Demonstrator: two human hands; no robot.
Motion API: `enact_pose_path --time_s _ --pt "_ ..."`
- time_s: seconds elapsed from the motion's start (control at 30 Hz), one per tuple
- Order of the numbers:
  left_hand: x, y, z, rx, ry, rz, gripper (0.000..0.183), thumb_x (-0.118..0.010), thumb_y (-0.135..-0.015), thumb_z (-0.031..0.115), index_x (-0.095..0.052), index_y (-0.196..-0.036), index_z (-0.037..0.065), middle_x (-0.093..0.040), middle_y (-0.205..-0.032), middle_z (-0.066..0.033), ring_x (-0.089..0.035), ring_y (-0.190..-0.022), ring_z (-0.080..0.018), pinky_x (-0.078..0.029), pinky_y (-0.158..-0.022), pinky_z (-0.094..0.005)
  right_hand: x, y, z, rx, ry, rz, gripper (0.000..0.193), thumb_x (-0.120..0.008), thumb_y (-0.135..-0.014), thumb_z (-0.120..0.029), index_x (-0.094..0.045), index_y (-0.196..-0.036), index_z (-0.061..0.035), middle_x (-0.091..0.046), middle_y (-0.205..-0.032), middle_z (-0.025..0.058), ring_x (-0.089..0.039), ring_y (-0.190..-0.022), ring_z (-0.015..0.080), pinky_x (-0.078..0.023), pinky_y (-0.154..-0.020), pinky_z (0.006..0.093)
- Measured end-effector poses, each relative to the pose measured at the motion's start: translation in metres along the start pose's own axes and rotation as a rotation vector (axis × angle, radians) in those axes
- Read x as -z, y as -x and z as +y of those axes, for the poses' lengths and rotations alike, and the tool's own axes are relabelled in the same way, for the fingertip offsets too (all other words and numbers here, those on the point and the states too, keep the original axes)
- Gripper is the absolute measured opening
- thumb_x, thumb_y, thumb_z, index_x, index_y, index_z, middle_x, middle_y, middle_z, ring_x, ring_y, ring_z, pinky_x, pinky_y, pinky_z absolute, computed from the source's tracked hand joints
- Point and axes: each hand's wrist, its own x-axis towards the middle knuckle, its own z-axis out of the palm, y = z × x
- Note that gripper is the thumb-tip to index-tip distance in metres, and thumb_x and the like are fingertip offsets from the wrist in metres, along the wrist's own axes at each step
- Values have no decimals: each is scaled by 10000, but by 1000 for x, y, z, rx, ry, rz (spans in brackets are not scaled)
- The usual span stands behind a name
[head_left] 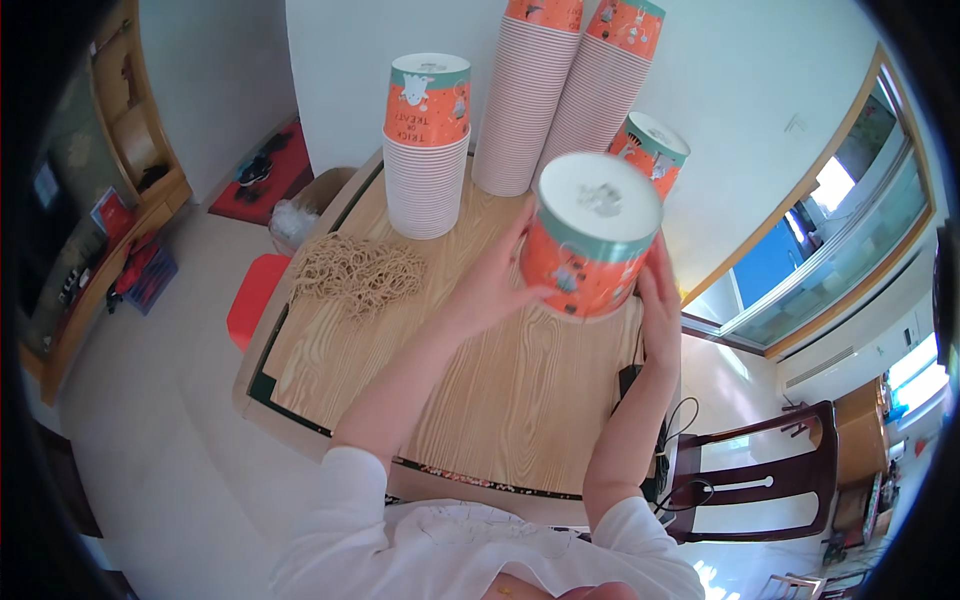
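Between my two hands an orange paper bucket (585, 272) with a green band is held bottom up, above the right part of the table. My left hand (500, 280) grips its left side, thumb across the front. Against its right side presses my right hand (660, 310), its fingers partly behind the bucket. Beyond it, another orange bucket (650, 145) stands upside down, partly hidden. Tall nested stacks of such buckets rise at the back, a middle stack (525, 110) and a right stack (598, 90). A shorter stack (425, 185) stands to their left.
A tangled heap of beige cords or bands (358, 275) lies on the left of the wood-patterned table (480, 400). Black cables (662, 460) hang at its right edge beside a dark wooden chair (760, 480). A red stool (255, 300) and a cardboard box (325, 190) are left of the table.
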Motion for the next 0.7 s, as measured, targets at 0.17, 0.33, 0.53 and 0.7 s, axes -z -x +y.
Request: enact_pose_path --time_s 0.17,0.33,0.53,0.7 --pt "-12 -117 17 -304 -232 69 946 -736 -661 109 -159 -1410 72 -392 -1320 -171 -428 -1197 -307 -382 -973 -370 29 -92 7 246 28 191 467 -415 -928 -56 -292 -1377 -25 -355 -1389 93 -335 -1271 168 -273 -1038 294" --pt "-36 -213 16 -359 -290 77 915 -714 -672 99 -164 -1403 61 -441 -1243 -200 -470 -1122 -349 -396 -958 -385 62 -168 13 413 69 228 486 -409 -931 -59 -263 -1394 -57 -366 -1381 88 -364 -1258 181 -312 -1021 299" --pt "-61 -284 -23 -421 -209 21 907 -708 -659 69 -179 -1395 30 -438 -1233 -250 -457 -1148 -348 -394 -967 -374 86 -213 49 324 105 266 507 -433 -923 -84 -265 -1401 -90 -376 -1374 93 -384 -1245 195 -324 -1012 307" --pt "-69 -294 -57 -272 -46 -99 932 -715 -636 32 -187 -1403 64 -450 -1256 -211 -460 -1161 -303 -405 -964 -353 98 -217 87 207 175 217 503 -462 -913 -130 -306 -1391 -133 -392 -1365 77 -389 -1234 197 -328 -1003 342"
